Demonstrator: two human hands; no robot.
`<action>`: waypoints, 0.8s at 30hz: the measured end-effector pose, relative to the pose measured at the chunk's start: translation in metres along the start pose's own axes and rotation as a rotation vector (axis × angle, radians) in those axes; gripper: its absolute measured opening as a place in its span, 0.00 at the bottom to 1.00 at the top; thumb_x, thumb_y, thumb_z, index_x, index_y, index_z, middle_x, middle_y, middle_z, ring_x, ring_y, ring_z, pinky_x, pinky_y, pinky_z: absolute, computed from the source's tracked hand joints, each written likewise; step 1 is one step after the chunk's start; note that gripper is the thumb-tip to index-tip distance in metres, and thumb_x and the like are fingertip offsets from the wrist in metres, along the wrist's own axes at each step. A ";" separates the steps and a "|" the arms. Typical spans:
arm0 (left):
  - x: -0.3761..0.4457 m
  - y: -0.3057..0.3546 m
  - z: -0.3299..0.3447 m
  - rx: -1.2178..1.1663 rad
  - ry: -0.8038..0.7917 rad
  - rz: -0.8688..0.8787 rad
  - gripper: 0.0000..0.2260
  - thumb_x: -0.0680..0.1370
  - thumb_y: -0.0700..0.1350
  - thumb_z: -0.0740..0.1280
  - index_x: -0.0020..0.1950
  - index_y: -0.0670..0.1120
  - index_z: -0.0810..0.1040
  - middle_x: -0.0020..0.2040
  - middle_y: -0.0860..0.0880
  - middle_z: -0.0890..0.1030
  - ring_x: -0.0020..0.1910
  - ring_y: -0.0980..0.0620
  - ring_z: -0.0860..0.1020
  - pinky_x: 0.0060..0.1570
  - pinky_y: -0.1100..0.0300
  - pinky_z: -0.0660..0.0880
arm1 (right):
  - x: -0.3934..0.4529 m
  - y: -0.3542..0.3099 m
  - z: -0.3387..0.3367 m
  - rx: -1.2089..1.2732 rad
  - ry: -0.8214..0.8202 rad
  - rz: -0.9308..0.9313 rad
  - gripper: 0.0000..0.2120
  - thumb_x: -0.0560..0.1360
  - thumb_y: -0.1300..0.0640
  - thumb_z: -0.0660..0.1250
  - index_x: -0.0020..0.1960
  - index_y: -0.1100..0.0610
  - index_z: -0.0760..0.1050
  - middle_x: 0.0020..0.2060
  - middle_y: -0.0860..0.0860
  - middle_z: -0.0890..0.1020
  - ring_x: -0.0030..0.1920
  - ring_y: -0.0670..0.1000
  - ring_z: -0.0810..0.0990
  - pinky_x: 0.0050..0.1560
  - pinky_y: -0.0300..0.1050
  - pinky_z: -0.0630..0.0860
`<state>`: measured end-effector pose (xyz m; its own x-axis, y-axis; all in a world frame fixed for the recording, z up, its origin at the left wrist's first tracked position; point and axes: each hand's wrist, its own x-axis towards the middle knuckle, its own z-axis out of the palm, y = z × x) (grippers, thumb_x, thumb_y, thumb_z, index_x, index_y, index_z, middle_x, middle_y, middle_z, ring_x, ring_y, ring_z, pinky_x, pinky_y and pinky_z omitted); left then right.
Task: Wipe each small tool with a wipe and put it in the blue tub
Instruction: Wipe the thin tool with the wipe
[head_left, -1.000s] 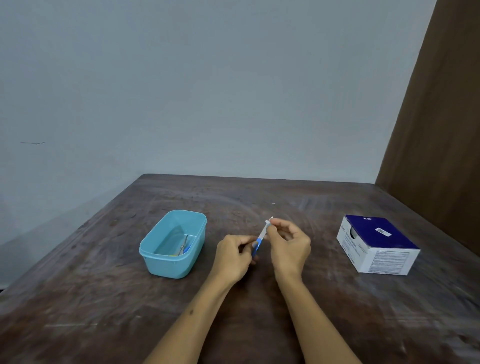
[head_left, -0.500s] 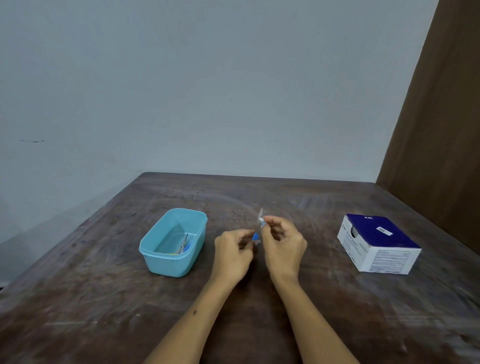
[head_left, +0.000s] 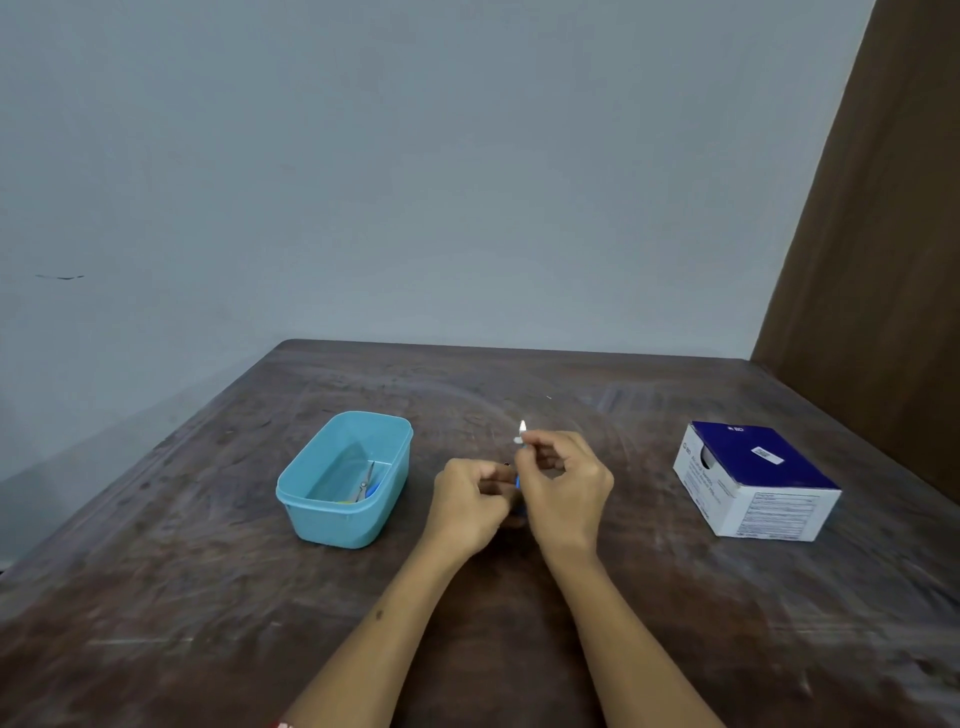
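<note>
Pale blue-grey wall fills the upper half of the view, with a brown panel (head_left: 883, 208) down the right side. Below it lies a dark, scuffed wooden table (head_left: 208, 597).

Over the middle of the table, both hands meet around one small tool (head_left: 519, 457), a slim thing with a blue handle and a white tip that sticks up above the fingers. The right hand (head_left: 566, 493) pinches it near the upper end between curled fingertips. The left hand (head_left: 470, 504) has its fingers curled at the blue lower end, just beside the right; whether a wipe lies between the fingers and the tool cannot be told.

To the left, near the hands but apart from them, stands the blue tub (head_left: 343, 525), a light blue plastic box with rounded corners. Inside it lies a pair of small metal scissors (head_left: 365, 480) beside something blue and yellow, too small to name.

Well to the right sits a box (head_left: 753, 483) with a dark blue top and white sides. "BD" is printed on the top and on the left side; the finer print is unreadable.
</note>
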<state>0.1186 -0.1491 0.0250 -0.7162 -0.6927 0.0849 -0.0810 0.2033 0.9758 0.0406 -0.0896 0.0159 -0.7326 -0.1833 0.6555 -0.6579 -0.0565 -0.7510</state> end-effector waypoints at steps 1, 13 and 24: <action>0.001 -0.002 -0.001 0.026 0.031 0.015 0.13 0.72 0.29 0.65 0.49 0.42 0.83 0.42 0.45 0.85 0.41 0.51 0.84 0.42 0.56 0.81 | -0.001 -0.001 0.001 -0.011 -0.026 -0.004 0.08 0.65 0.68 0.72 0.40 0.57 0.83 0.35 0.48 0.81 0.35 0.45 0.80 0.36 0.32 0.76; -0.001 0.000 -0.002 -0.047 -0.005 -0.008 0.12 0.73 0.28 0.64 0.50 0.39 0.83 0.42 0.43 0.85 0.41 0.49 0.84 0.40 0.57 0.82 | -0.001 0.001 0.000 -0.040 -0.039 -0.029 0.07 0.66 0.68 0.72 0.40 0.57 0.83 0.36 0.48 0.81 0.35 0.43 0.79 0.37 0.34 0.76; 0.000 -0.001 -0.001 -0.054 -0.108 -0.015 0.08 0.72 0.29 0.67 0.50 0.35 0.81 0.42 0.39 0.83 0.36 0.50 0.82 0.37 0.60 0.81 | 0.002 0.003 -0.001 -0.019 0.015 -0.036 0.09 0.70 0.73 0.68 0.44 0.62 0.83 0.39 0.50 0.82 0.41 0.34 0.78 0.41 0.24 0.71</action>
<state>0.1197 -0.1498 0.0243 -0.7857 -0.6165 0.0513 -0.0567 0.1543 0.9864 0.0368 -0.0893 0.0151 -0.7111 -0.1665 0.6831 -0.6866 -0.0445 -0.7256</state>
